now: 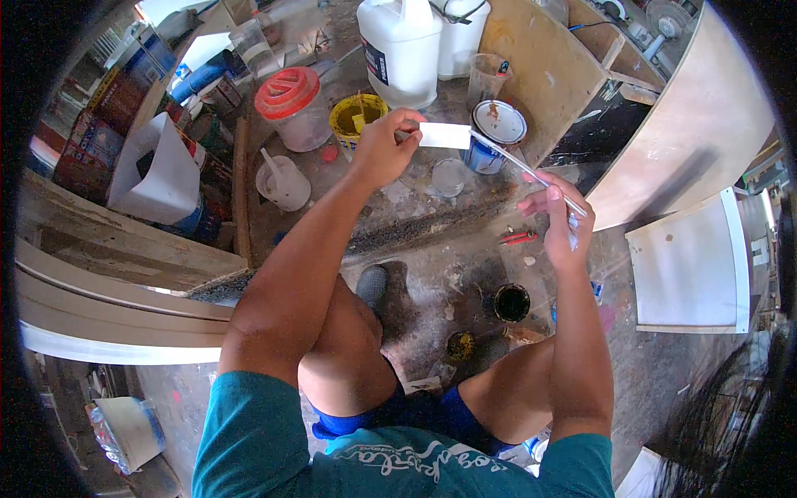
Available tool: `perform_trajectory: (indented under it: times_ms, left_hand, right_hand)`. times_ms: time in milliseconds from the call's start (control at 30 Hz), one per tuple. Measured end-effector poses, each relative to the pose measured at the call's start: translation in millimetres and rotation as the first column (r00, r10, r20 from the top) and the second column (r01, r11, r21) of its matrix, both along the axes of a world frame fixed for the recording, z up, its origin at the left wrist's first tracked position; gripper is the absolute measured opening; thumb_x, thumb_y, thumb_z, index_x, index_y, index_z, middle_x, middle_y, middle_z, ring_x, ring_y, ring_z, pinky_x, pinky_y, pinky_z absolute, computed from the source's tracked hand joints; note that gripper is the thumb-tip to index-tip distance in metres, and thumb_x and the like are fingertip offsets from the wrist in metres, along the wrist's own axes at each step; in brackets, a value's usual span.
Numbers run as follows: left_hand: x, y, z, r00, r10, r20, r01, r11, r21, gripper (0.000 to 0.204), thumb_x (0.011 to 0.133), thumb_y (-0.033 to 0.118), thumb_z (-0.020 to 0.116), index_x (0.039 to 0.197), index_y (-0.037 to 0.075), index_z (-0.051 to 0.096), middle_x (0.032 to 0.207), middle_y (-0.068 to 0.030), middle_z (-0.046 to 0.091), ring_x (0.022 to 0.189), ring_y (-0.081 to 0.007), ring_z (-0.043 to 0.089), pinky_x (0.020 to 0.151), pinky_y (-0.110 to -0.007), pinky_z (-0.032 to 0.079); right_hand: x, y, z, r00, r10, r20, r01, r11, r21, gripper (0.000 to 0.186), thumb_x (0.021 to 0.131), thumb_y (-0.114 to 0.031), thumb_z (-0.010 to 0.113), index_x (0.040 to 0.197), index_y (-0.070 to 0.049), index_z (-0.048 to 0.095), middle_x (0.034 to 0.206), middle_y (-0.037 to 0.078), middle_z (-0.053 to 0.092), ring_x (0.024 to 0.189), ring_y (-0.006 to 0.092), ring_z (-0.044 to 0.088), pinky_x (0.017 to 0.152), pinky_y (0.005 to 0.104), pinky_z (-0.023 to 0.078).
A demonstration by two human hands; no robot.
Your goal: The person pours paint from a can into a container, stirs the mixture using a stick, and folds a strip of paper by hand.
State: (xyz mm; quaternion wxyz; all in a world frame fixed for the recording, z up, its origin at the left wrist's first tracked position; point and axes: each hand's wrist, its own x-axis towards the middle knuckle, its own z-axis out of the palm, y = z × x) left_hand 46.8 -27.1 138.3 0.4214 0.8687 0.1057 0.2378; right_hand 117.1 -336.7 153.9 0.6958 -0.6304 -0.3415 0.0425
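My left hand (387,149) is out in front, pinching the left end of a small white rectangular piece (446,135) between thumb and fingers. My right hand (561,217) is closed around a long thin pale stick (519,162), with some fingers partly stretched. The stick slants up and left, and its tip meets the right end of the white piece. Whether it carries bristles is too small to tell. Something whitish and shiny shows at my right palm. Behind the white piece stands a blue paint can (484,156) with a white, stained lid.
A yellow-stained tub (349,116), a red-lidded container (295,124), a white pot (283,184) and a white jug (398,50) stand beyond my hands. Red-handled pliers (520,238) and a dark open can (511,303) are on the floor. A wooden panel (689,141) leans at right.
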Motion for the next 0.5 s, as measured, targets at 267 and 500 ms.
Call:
perform_trajectory:
  times_ms: [267,500]
  left_hand:
    - [0,8,-5,0.993,-0.099,0.063,0.102,0.994,-0.042,0.023,0.092,0.006,0.067,0.116,0.007,0.068,0.101,-0.0131,0.077,0.084,-0.0195,0.074,0.078,-0.033,0.056]
    - [-16,-12,46,0.963,-0.052,0.266,0.082,0.991,-0.104,0.02,0.091,0.003,0.067,0.111,0.002,0.067,0.091,-0.0031,0.071,0.076,-0.0089,0.063,0.069,-0.026,0.051]
  right_hand:
    - [1,8,3,1.0,-0.004,-0.008,0.004,1.0,-0.011,0.032,0.109,-0.019,0.052,0.13,0.003,0.065,0.12,0.019,0.073,0.081,0.0188,0.073,0.069,0.0301,0.059]
    - [9,11,-8,0.995,-0.04,-0.092,0.024,0.986,-0.168,0.033,0.109,-0.023,0.054,0.13,-0.001,0.067,0.12,0.012,0.074,0.08,0.0142,0.071,0.064,0.0252,0.055]
